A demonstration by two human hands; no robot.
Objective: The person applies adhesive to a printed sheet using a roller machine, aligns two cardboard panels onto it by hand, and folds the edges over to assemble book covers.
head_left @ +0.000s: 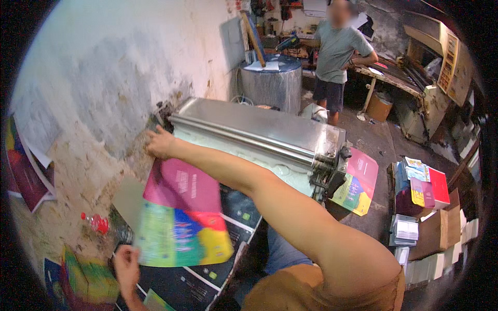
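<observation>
Nearest, the left hand (127,265) is by the lower left corner of the multicoloured printed sheet (187,228), fingers curled; whether they pinch its edge I cannot tell. The sheet is over a dark printed surface (194,287), between the two hands. The right hand (162,143), well apart from the left, is at the far end of the sheet, near the roller machine (254,122); I cannot tell whether it closes on the paper. Handling the sheet well probably calls for light support at both ends, no crease across the middle, and fingers and bare right forearm (223,166) clear of the rollers (233,137). Beyond, a drum (272,88) stands near a co-worker (334,52)
</observation>
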